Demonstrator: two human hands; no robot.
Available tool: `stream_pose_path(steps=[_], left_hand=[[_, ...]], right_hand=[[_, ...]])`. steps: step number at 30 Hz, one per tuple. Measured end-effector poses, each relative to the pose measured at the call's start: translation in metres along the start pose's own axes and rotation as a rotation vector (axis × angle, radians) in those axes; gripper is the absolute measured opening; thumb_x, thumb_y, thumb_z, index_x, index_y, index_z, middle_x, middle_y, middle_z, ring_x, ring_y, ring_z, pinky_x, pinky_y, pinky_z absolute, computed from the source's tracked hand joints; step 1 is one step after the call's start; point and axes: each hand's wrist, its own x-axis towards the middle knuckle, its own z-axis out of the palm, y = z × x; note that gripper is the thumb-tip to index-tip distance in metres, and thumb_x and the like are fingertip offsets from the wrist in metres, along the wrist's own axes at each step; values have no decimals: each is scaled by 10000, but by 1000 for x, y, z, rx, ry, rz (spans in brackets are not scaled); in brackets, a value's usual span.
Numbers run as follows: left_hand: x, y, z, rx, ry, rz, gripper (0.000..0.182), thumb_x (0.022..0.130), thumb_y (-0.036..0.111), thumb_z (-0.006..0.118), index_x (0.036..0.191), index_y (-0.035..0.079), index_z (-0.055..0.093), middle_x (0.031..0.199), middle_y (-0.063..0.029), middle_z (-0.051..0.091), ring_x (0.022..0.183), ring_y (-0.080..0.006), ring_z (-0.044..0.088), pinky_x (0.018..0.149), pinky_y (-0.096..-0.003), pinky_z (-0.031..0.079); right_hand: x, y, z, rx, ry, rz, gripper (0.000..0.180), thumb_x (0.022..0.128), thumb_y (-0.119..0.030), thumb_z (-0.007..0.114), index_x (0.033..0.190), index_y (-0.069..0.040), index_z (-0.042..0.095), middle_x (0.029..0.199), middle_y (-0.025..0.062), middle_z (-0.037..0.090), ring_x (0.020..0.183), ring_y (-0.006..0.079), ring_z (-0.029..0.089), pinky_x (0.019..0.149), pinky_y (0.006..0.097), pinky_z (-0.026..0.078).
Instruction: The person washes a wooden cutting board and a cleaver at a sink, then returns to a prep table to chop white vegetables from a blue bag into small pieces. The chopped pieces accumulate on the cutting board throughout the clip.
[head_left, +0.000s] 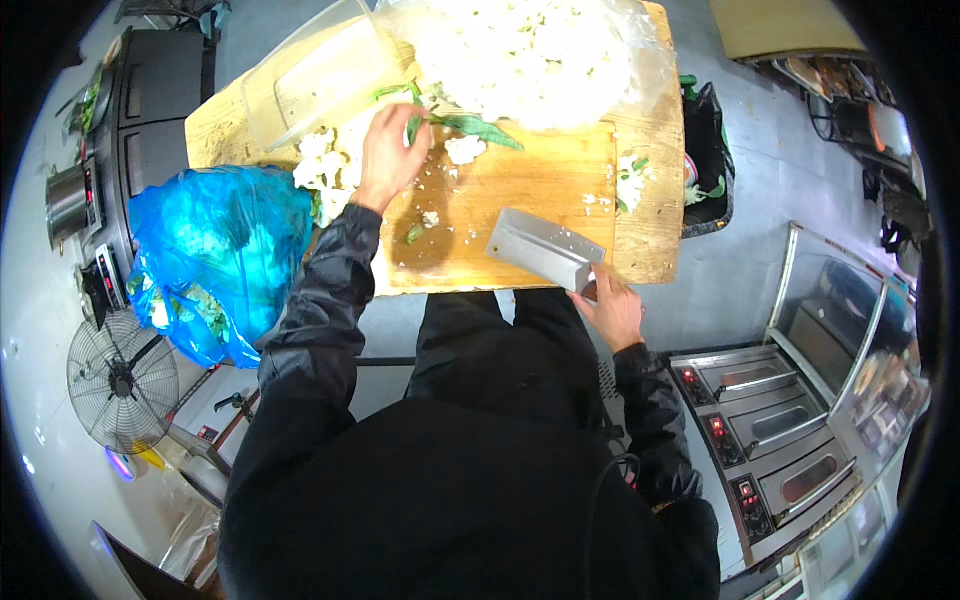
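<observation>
My left hand (394, 154) is at the far left of the wooden cutting board (540, 176), with green leaves (480, 129) pinched between thumb and fingers. A small white cauliflower floret (466, 150) lies just right of it. At the board's near edge, my right hand (613, 309) grips the handle of a cleaver (547, 246), its broad blade resting over the board and slanting up to the left. More cauliflower pieces (324, 166) sit left of my left hand. Beyond the board, a large heap of cut cauliflower (525, 56) lies in clear plastic, overexposed in the light.
A clear plastic container (322, 82) stands at the table's back left. The blue plastic bag (221, 240) bulges at the left edge. Cauliflower scraps (632, 180) lie right of the board. A lined bin (705, 161) stands beyond the table's right edge; an oven (772, 427) is at lower right.
</observation>
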Motion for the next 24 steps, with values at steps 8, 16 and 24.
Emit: stream_pose_path(steps=[8, 16, 24], left_hand=[[-88, -7, 9, 329, -340, -13, 669, 792, 415, 785, 1364, 168, 541, 1362, -143, 482, 1285, -371, 418, 1052, -517, 353], [-142, -10, 33, 41, -167, -125, 221, 838, 123, 680, 1055, 82, 658, 1083, -141, 596, 977, -357, 612, 847, -445, 526], [-30, 49, 2, -392, 248, -66, 243, 877, 111, 714, 1086, 4, 652, 922, -119, 649, 785, -165, 623, 730, -310, 521]], right_hand=[[147, -81, 16, 12, 150, -366, 526, 840, -114, 637, 1356, -116, 532, 1254, 159, 537, 1119, 345, 559, 823, 441, 552], [229, -146, 30, 28, -135, -234, 445, 874, -200, 679, 1293, -111, 557, 1169, 248, 601, 975, 378, 646, 805, 439, 555], [298, -69, -81, 565, 283, 136, 499, 876, -280, 707, 1309, -69, 578, 1196, 221, 632, 941, 295, 676, 828, 367, 536]])
